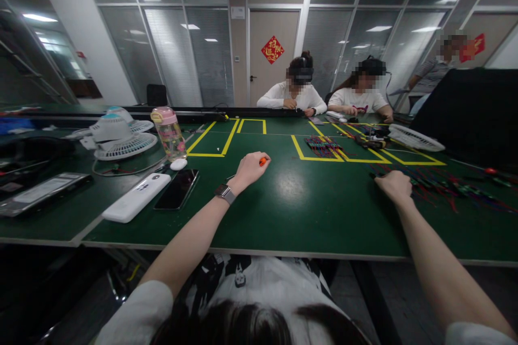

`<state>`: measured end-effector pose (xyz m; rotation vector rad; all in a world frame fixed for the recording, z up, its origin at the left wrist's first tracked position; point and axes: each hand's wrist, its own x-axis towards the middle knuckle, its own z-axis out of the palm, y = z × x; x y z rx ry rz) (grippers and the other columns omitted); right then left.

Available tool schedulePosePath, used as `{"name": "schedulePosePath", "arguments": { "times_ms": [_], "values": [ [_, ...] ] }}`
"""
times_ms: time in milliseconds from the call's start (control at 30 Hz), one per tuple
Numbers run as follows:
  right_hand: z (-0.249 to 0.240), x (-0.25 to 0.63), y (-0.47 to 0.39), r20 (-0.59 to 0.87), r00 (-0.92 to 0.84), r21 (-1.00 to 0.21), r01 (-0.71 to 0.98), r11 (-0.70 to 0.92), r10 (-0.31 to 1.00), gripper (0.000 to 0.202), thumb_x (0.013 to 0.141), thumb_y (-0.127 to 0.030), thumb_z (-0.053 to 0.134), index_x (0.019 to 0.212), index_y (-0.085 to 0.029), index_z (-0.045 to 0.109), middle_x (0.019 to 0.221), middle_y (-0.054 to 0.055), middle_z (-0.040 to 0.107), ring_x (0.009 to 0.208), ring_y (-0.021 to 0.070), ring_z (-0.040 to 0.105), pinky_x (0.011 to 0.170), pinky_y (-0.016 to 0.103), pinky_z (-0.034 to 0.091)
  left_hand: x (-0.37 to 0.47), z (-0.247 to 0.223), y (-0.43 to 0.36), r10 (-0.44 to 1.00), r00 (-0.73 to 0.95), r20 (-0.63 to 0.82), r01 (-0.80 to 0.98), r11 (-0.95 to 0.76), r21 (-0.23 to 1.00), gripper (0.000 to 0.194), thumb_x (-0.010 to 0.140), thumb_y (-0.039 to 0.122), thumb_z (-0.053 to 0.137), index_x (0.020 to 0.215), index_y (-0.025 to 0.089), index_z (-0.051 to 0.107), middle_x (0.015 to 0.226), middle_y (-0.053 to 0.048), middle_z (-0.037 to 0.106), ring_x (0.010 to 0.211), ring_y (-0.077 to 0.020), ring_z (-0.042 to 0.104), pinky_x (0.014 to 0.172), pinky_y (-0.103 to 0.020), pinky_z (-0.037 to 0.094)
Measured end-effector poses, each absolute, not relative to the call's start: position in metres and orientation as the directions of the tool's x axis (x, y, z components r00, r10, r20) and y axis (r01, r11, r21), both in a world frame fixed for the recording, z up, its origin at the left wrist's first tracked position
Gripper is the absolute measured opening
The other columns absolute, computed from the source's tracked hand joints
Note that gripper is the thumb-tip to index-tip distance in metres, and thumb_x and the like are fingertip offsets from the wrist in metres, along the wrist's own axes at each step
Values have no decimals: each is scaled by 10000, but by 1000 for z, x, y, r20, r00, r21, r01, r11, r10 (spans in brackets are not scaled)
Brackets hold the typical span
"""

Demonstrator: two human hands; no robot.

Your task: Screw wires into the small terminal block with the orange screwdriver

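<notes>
My left hand (251, 169), with a watch at the wrist, is closed above the middle of the green table (283, 215). From its fist pokes the orange end of a tool (263, 161); a thin dark shaft seems to stick out on the wrist side, and the rest is hidden. Off to the right, my right hand (393, 186) is closed too, low over the tabletop. Something small and dark shows by its fingertips, too unclear to name. Beside that hand lies a spread of red, blue and black wires (453, 186) with small green parts.
A bundle of wires (324, 146) lies within yellow tape (299, 148). On the left are a phone (177, 190), a white power bank (136, 197), a pink-lidded bottle (169, 132) and a fan (125, 137). Two people sit across the table; another stands at far right.
</notes>
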<state>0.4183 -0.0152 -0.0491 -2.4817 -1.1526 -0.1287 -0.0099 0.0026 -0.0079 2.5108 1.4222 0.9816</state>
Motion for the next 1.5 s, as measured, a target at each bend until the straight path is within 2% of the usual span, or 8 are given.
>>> {"name": "schedulePosePath", "arguments": {
  "times_ms": [133,367,667,967,1167,1233,1333,1500],
  "values": [
    [-50,420,-17,190,680,-325,724,-608,708,425,785,-291,561,1007,57,664,891,359,604,930,357,620,677,377,457,-9,-6,0,803,361,475,743,-555,373,203,890,272,499,940,189,677,963,-41,686,847,-155,632,743,-251,504],
    [-53,417,-16,279,679,-160,730,-664,679,514,777,-373,514,1108,4,626,1191,308,539,1166,397,477,885,455,413,-8,-8,1,784,363,504,751,-566,339,185,878,266,512,914,194,679,953,-41,685,846,-166,635,771,-280,506],
    [-63,420,-7,332,683,-76,707,-704,650,503,778,-379,501,1108,-26,640,1260,301,479,1198,397,414,917,487,321,-9,-11,3,759,383,527,740,-593,317,186,883,269,501,911,200,672,942,-36,681,829,-169,632,744,-292,508],
    [-62,418,-7,365,675,-141,721,-679,641,486,759,-347,520,1072,2,647,1221,331,490,1155,417,443,873,492,328,-8,-9,0,762,391,516,733,-597,327,205,894,269,485,940,193,669,945,-45,673,821,-165,634,724,-286,517],
    [-54,412,-9,583,625,-238,742,-627,519,532,813,-372,450,1133,35,577,1141,330,542,1102,393,473,859,492,340,-9,-10,1,755,404,516,737,-603,306,202,897,267,478,947,194,661,936,-37,669,810,-159,632,716,-280,516],
    [-48,407,-4,640,577,-234,776,-586,508,492,832,-350,437,1099,34,588,1094,314,566,1076,376,488,841,472,351,-9,-10,1,751,414,515,749,-602,277,202,897,260,474,948,196,659,938,-36,668,810,-159,632,711,-278,513],
    [-39,394,13,703,401,-130,884,-448,587,438,834,-338,450,1060,6,601,1048,269,595,1026,349,512,837,433,364,-8,-10,0,742,432,514,767,-602,224,199,894,248,473,951,202,657,957,-37,664,820,-159,632,720,-276,507],
    [-39,347,65,629,62,10,996,-88,775,347,863,-270,424,1074,-62,604,1111,211,600,1013,284,539,851,372,397,-7,-12,0,738,454,499,771,-606,195,200,897,246,467,952,201,655,961,-36,659,831,-157,636,741,-275,504]
  ]
}}
